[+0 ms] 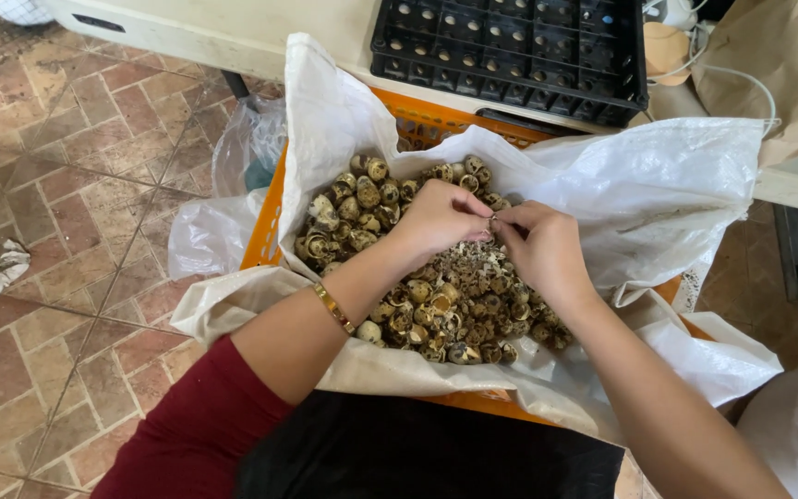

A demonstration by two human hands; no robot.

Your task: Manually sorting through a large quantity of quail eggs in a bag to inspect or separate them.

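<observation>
A heap of small speckled eggs and broken shells [417, 286] fills a white woven sack [658, 194] that lines an orange plastic crate [265, 231]. My left hand [441, 217] and my right hand [542, 249] meet above the heap, fingertips pinched together on one small speckled egg [494, 222], which is mostly hidden by the fingers. A gold bracelet [334, 308] circles my left wrist. Whole eggs lie mainly at the left of the heap, crushed shells in the middle under my hands.
A black plastic egg tray [510, 51] lies on a pale table behind the crate. A clear plastic bag [247, 148] sits left of the crate. Brown paper [778, 65] is at top right, and crumpled paper [2, 268] lies on the tiled floor.
</observation>
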